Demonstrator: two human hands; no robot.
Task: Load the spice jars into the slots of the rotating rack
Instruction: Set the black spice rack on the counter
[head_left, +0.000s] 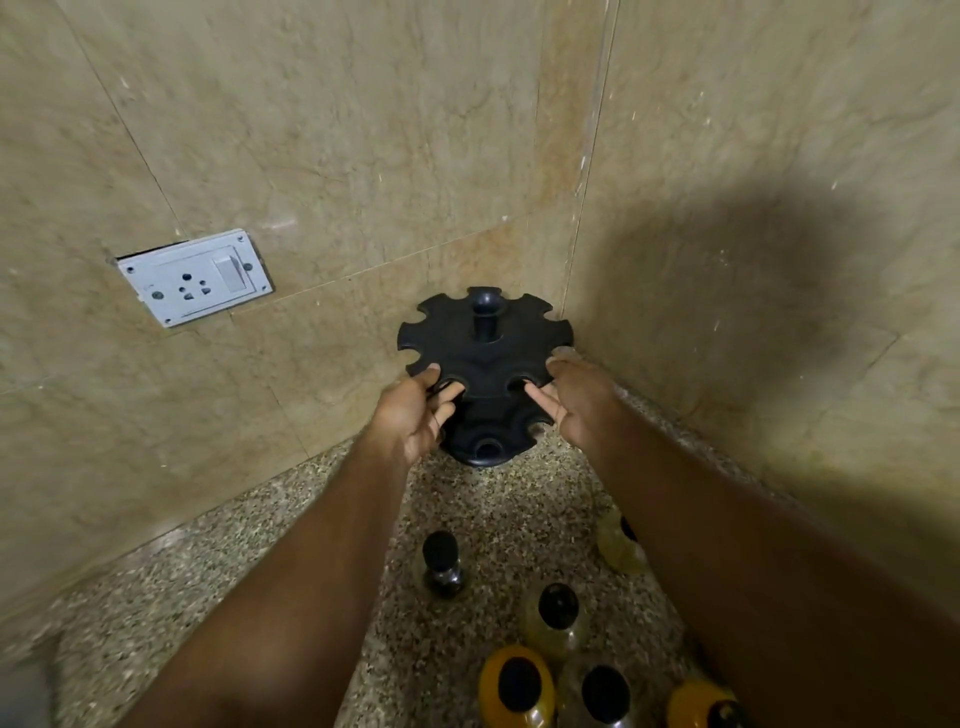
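Observation:
A black rotating rack (485, 345) with notched slots and a centre post stands in the corner of a speckled counter, no jar in it. My left hand (415, 415) grips the rack's top tier at its front left edge, thumb over the rim and fingers in a slot. My right hand (571, 400) touches the front right edge with straight fingers, one fingertip at a slot. Several black-capped spice jars stand on the counter nearer to me: a dark one (441, 564), a pale yellow one (558, 616), an orange one (517, 686) and a clear one (605, 696).
Beige marble walls meet right behind the rack. A white socket and switch plate (195, 275) is set in the left wall. Another pale jar (618, 545) stands partly behind my right forearm, and an orange jar (706, 706) sits at the bottom right. The granite counter (260, 545) stretches to the left.

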